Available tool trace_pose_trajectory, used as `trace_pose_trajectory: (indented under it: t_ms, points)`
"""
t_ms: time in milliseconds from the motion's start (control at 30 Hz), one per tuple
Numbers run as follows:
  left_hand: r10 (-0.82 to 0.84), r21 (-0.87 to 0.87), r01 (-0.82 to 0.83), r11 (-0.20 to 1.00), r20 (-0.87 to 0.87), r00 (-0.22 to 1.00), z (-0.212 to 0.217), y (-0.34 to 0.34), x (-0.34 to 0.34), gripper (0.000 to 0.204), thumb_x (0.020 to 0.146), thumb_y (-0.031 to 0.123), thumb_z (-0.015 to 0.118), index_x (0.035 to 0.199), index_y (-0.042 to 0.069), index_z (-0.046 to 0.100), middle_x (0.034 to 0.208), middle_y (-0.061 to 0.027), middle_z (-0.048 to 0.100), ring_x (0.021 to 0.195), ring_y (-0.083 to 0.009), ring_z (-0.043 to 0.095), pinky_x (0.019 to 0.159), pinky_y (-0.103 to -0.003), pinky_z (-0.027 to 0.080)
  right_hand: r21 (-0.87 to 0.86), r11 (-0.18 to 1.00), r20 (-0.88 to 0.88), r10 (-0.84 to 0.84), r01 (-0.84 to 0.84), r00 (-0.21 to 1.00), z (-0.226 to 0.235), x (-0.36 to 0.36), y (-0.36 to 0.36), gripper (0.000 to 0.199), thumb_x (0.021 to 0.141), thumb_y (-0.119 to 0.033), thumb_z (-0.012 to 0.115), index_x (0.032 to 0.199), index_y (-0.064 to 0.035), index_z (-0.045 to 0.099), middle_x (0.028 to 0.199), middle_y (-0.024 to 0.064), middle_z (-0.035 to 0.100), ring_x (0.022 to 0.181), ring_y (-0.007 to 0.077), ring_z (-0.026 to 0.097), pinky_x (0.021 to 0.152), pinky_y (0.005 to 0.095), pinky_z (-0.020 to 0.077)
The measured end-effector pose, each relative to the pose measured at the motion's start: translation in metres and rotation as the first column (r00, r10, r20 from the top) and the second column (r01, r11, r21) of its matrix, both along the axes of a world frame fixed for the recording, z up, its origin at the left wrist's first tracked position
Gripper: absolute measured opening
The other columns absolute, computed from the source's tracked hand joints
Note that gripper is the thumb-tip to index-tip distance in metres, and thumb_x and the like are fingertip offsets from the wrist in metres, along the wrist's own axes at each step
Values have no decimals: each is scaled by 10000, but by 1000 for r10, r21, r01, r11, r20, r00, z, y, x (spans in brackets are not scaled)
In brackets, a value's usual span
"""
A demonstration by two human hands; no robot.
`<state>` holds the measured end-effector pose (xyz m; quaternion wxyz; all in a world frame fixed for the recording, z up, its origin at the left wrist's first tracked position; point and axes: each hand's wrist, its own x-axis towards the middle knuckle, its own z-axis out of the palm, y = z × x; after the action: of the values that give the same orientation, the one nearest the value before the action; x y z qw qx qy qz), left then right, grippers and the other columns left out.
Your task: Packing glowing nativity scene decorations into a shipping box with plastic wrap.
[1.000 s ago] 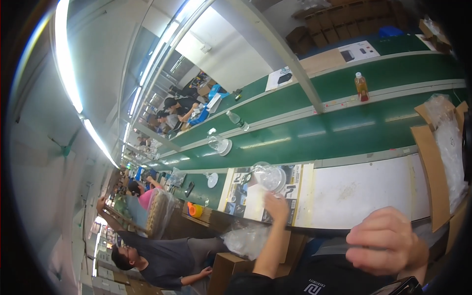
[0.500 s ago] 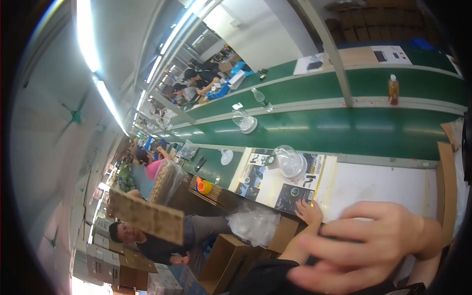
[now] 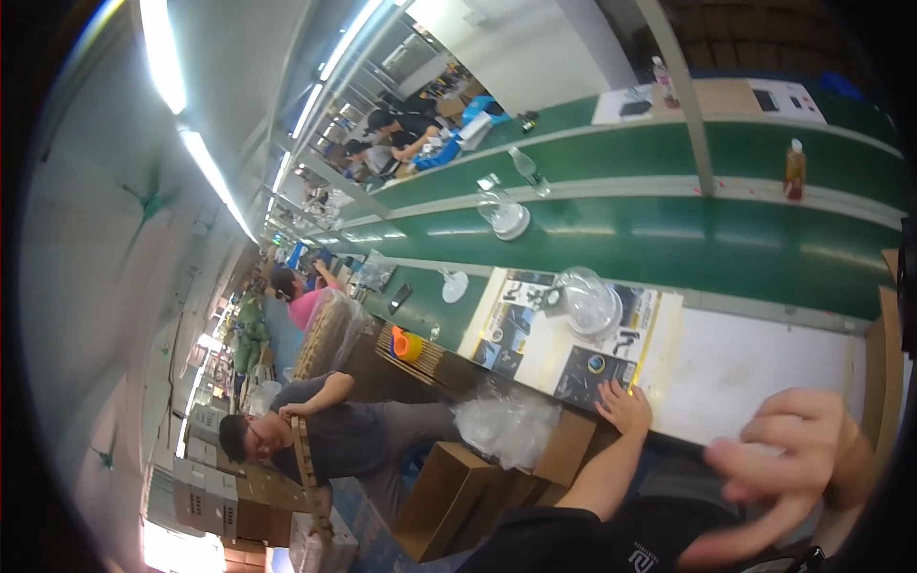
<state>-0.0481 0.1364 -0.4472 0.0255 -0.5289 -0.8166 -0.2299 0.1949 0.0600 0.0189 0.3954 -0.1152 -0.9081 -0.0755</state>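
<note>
My left hand (image 3: 626, 408) rests flat on the near edge of a printed cardboard sheet (image 3: 511, 334), its fingers stretched out and holding nothing. On that sheet, beyond the hand, stands a clear plastic dome on a round white base (image 3: 587, 306). A small dark-and-clear piece (image 3: 549, 299) lies against its left side, too small to name. Close to the camera at the lower right, my right hand (image 3: 793, 458) hangs in the air, slightly blurred. Its fingers are bent but apart, with nothing seen between them. A white work surface (image 3: 755, 368) lies beyond it.
A green conveyor belt (image 3: 659, 244) carries another clear dome (image 3: 504, 215) and a clear bottle (image 3: 530, 174). An amber bottle (image 3: 795, 172) stands farther right. Left of me are an open carton (image 3: 444, 497), plastic bags (image 3: 501, 430), an orange-yellow tape roll (image 3: 407, 346) and a co-worker (image 3: 334, 420) holding a cardboard divider (image 3: 306, 468).
My right hand has moved right, its fingers spreading apart. The view has shifted slightly. The co-worker's cardboard piece has turned from broad side to edge-on and come down; my left hand stays on the sheet.
</note>
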Motion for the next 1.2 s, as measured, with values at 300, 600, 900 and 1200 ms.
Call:
trace_pose_trajectory:
  t_ms: [300, 600, 900, 1200]
  points:
    - [-9, -14, 9, 1000, -1, 1000, 7, 2, 8, 535, 926, 348, 581, 1372, 66, 493, 1506, -120, 432, 1500, -280, 276, 1208, -541, 140, -630, 90, 292, -893, 771, 343, -353, 153, -56, 575, 841, -3, 664, 1393, -26, 501, 1489, 193, 438, 1396, 396, 396, 1171, 460, 318]
    - [-4, -51, 3, 999, -25, 1000, 3, 7, 3, 542, 931, 332, 581, 1385, 57, 471, 1515, -132, 418, 1511, -279, 251, 1215, -549, 128, -444, -329, 495, -866, 833, -78, -473, 167, -102, 680, 920, -154, 606, 1541, -67, 345, 1633, 132, 292, 1534, 308, 208, 1253, 505, 117]
    - [-8, -34, 8, 999, -1, 1000, 7, 3, 9, 529, 923, 303, 563, 1369, 33, 478, 1493, -161, 425, 1497, -299, 270, 1209, -547, 137, -433, -345, 530, -845, 833, -74, -454, 164, -101, 658, 934, -173, 585, 1537, -72, 344, 1633, 123, 289, 1529, 297, 218, 1260, 493, 112]
    - [-8, -72, 3, 997, -60, 998, 7, 6, 9, 556, 912, 294, 590, 1386, 35, 460, 1508, -162, 419, 1500, -300, 275, 1213, -536, 156, -407, -372, 563, -821, 834, -91, -452, 161, -98, 691, 915, -215, 599, 1535, -71, 332, 1632, 132, 282, 1532, 302, 205, 1258, 503, 105]
